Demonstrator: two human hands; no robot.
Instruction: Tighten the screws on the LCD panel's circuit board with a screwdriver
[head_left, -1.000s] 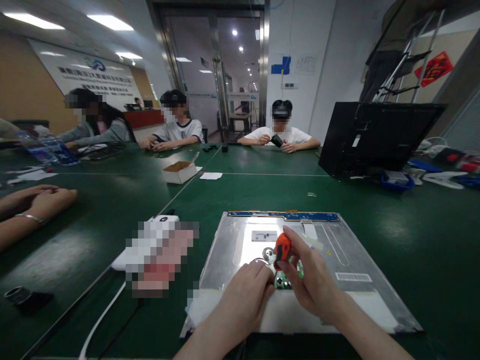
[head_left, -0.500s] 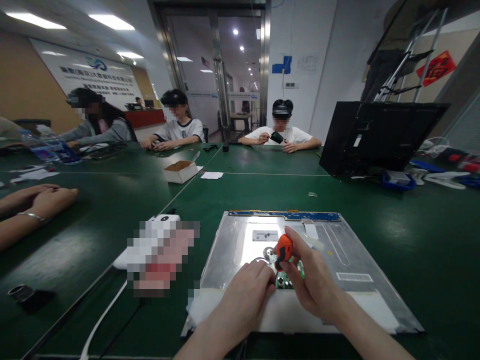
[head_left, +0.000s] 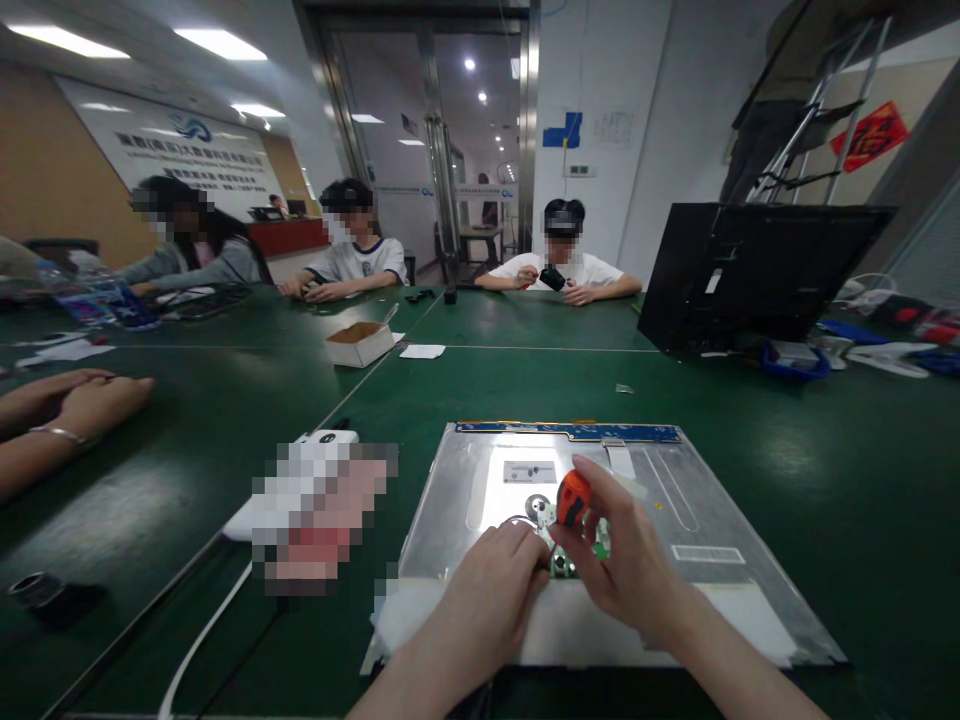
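Observation:
My right hand [head_left: 626, 540] grips a screwdriver [head_left: 574, 497] by its orange and black handle. The handle stands tilted, and its shaft points down at a small green circuit board [head_left: 561, 566]. Beside the shaft, my left hand [head_left: 499, 575] rests with its fingers curled together at the board's left edge. Whatever its fingertips pinch is hidden behind them. Both hands are over a flat silver metal display panel [head_left: 480, 500], which has a blue circuit strip [head_left: 555, 430] along its far edge and a white ribbon cable [head_left: 621, 460].
To the left lie a white device [head_left: 292, 490] with a cable and a dark cylindrical object [head_left: 41, 592]. A small open box [head_left: 358, 345] stands farther back. At the right stands a black monitor [head_left: 757, 275]. Co-workers sit around the green table [head_left: 525, 380]; one person's hands [head_left: 105, 405] rest at the left.
The screwdriver handle has turned a little in my right hand and leans slightly more to the right. My left hand stays at the board.

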